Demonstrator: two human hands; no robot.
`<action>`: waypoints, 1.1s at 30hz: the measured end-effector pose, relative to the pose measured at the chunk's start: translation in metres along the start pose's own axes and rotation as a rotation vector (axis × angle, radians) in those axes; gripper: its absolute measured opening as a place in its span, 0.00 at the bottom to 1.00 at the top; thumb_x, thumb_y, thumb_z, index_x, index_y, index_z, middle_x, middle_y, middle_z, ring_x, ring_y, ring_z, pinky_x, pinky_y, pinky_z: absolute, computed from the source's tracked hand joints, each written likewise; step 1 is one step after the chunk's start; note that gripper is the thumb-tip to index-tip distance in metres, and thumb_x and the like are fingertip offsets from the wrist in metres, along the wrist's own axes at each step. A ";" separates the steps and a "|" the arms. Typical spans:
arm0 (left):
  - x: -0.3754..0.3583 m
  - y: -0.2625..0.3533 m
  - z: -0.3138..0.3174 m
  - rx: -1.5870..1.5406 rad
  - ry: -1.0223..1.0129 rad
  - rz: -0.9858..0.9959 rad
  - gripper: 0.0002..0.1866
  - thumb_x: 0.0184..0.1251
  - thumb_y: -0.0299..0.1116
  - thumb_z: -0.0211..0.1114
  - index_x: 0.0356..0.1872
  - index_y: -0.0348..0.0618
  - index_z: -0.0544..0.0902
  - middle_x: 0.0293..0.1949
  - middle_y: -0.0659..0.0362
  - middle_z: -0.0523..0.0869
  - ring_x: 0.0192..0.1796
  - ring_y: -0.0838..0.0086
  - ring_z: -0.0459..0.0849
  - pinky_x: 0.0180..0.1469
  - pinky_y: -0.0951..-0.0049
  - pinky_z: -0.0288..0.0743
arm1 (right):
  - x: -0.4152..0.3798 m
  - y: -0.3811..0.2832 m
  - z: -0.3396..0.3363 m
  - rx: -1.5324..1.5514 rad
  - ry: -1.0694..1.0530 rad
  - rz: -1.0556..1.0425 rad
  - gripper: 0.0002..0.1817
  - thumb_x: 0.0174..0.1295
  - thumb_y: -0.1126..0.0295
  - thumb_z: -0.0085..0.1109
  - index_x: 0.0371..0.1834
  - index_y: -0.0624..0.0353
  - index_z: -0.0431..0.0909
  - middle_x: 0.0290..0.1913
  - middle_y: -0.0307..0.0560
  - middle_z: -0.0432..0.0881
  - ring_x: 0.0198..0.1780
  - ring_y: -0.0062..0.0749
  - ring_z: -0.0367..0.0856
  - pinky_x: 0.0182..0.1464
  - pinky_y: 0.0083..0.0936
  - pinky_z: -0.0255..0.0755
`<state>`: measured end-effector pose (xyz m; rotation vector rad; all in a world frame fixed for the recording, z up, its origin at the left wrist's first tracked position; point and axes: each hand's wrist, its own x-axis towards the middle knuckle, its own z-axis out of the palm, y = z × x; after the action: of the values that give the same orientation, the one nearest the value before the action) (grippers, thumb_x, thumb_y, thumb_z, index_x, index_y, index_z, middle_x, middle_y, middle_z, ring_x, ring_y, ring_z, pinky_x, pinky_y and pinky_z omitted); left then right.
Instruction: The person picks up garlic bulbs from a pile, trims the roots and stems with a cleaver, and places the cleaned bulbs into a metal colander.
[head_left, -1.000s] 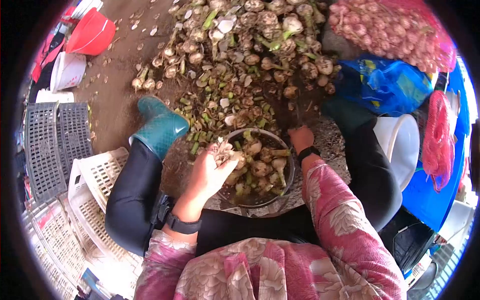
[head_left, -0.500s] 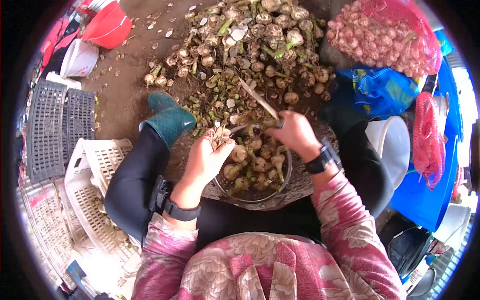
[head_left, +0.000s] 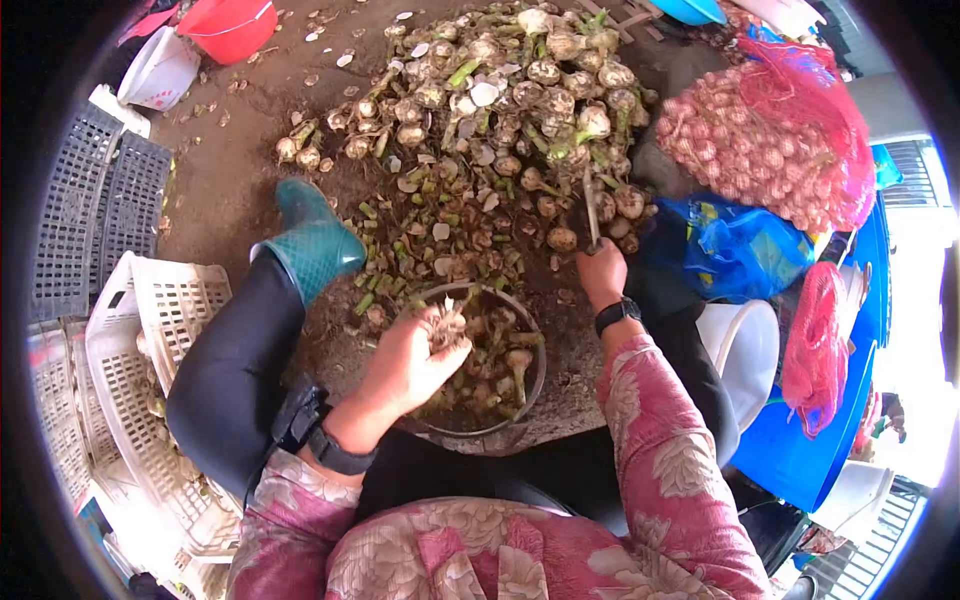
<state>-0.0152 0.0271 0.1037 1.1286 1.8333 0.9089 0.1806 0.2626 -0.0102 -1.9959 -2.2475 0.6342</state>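
My left hand (head_left: pixel 405 360) is closed around a garlic bulb (head_left: pixel 444 322) with pale, ragged roots pointing up, above the left side of a round metal basin (head_left: pixel 541 372). Inside the basin lie several bulbs with short stems. Farther right and forward, my right hand (head_left: pixel 602 275) grips the handle of a knife (head_left: pixel 591 205). Its blade points away from me, at the right edge of a big heap of garlic bulbs (head_left: pixel 540 75). Cut stems and peelings (head_left: pixel 440 225) lie between the heap and the basin.
A pink net sack of bulbs (head_left: pixel 750 145), a blue plastic bag (head_left: pixel 745 250), a white bucket (head_left: pixel 745 350) and a blue tub (head_left: pixel 800 460) stand right. White crates (head_left: pixel 150 370), black crates (head_left: pixel 95 220) and a red bucket (head_left: pixel 228 30) are left. A green boot (head_left: pixel 315 240) is left of the peelings.
My right hand has moved with the knife away from the basin, forward to the heap's right edge. My left hand still holds its bulb. The view has shifted to the right.
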 end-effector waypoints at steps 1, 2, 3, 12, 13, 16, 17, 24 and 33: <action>0.003 -0.002 0.000 0.005 -0.052 -0.011 0.16 0.51 0.34 0.65 0.40 0.37 0.77 0.36 0.50 0.82 0.39 0.60 0.82 0.41 0.68 0.74 | 0.006 0.001 0.012 0.009 -0.018 -0.038 0.28 0.45 0.65 0.63 0.50 0.66 0.70 0.43 0.61 0.77 0.44 0.52 0.76 0.44 0.37 0.72; 0.004 -0.003 0.001 0.034 -0.035 0.016 0.16 0.51 0.33 0.65 0.41 0.37 0.77 0.36 0.50 0.82 0.40 0.60 0.82 0.42 0.68 0.74 | 0.013 0.001 0.024 0.020 -0.035 -0.076 0.28 0.45 0.65 0.63 0.51 0.66 0.69 0.45 0.61 0.76 0.45 0.52 0.76 0.45 0.38 0.72; 0.006 -0.002 0.001 0.018 -0.041 -0.013 0.16 0.51 0.33 0.65 0.41 0.38 0.76 0.36 0.50 0.82 0.40 0.60 0.82 0.42 0.68 0.74 | 0.021 0.003 0.035 0.006 -0.107 -0.070 0.29 0.46 0.66 0.63 0.53 0.66 0.68 0.51 0.62 0.72 0.50 0.53 0.72 0.50 0.38 0.70; 0.029 -0.012 0.014 -0.091 -0.128 -0.145 0.17 0.52 0.33 0.65 0.42 0.36 0.76 0.37 0.49 0.82 0.41 0.61 0.81 0.44 0.69 0.74 | 0.038 0.008 0.067 0.016 -0.106 -0.124 0.29 0.45 0.65 0.65 0.50 0.69 0.71 0.55 0.58 0.70 0.55 0.46 0.70 0.56 0.31 0.65; 0.029 -0.016 0.019 -0.124 -0.097 -0.151 0.17 0.52 0.32 0.65 0.42 0.36 0.76 0.37 0.50 0.82 0.40 0.63 0.82 0.44 0.70 0.74 | 0.034 0.007 0.062 0.017 -0.086 -0.132 0.29 0.44 0.65 0.65 0.50 0.70 0.71 0.53 0.59 0.71 0.54 0.46 0.71 0.55 0.30 0.66; 0.028 -0.016 0.018 -0.234 -0.021 -0.115 0.19 0.52 0.22 0.63 0.46 0.38 0.70 0.44 0.57 0.77 0.47 0.75 0.77 0.49 0.75 0.71 | 0.029 0.009 0.064 0.511 -0.082 0.150 0.30 0.44 0.65 0.66 0.48 0.73 0.70 0.42 0.57 0.78 0.44 0.40 0.78 0.46 0.25 0.70; 0.027 -0.019 0.019 -0.235 0.072 -0.004 0.23 0.48 0.23 0.66 0.48 0.38 0.70 0.45 0.54 0.76 0.48 0.70 0.76 0.51 0.71 0.70 | 0.012 -0.014 0.038 0.749 -0.109 0.231 0.24 0.46 0.65 0.65 0.43 0.70 0.72 0.34 0.47 0.78 0.36 0.28 0.74 0.39 0.20 0.68; 0.008 0.045 -0.016 -0.111 0.225 0.346 0.37 0.40 0.28 0.72 0.56 0.36 0.65 0.52 0.48 0.73 0.52 0.63 0.74 0.53 0.67 0.68 | -0.125 -0.124 -0.079 1.134 -0.306 -0.136 0.09 0.55 0.67 0.61 0.30 0.60 0.73 0.26 0.32 0.76 0.27 0.13 0.69 0.30 0.15 0.65; -0.041 0.042 -0.032 -1.036 0.099 0.219 0.26 0.48 0.25 0.65 0.50 0.37 0.65 0.42 0.59 0.77 0.44 0.77 0.77 0.48 0.76 0.71 | -0.184 -0.112 -0.098 0.344 0.249 -0.411 0.14 0.53 0.63 0.59 0.28 0.64 0.72 0.23 0.56 0.77 0.25 0.47 0.78 0.27 0.33 0.70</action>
<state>-0.0157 -0.0014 0.1640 0.6040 1.0161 1.7694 0.1351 0.1028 0.1582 -1.3238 -2.1285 0.6306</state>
